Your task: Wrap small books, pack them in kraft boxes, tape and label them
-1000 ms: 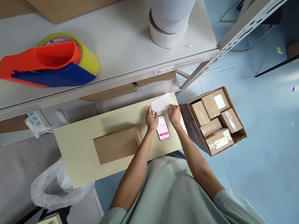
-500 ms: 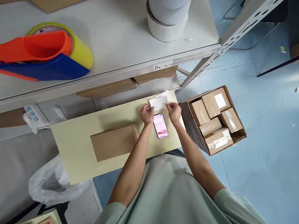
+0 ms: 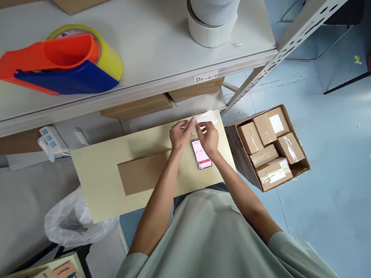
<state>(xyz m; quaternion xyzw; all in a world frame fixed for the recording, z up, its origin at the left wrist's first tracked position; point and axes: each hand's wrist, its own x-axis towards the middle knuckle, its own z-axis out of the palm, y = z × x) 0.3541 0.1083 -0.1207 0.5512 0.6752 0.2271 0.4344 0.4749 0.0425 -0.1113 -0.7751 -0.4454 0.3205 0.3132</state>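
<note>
The left hand [image 3: 180, 135] and right hand [image 3: 208, 137] pinch a white slip [image 3: 194, 130] near a lit smartphone [image 3: 202, 154] on the surface [image 3: 99, 164].

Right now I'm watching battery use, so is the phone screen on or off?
On: the phone screen glows pink, showing digits and a red bar toward its lower end.

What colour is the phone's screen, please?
The screen is pink with a red bar, best in the head view.

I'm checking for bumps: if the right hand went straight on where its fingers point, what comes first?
Probably the left hand, close in front of the right hand; depth between them is unclear.
</note>
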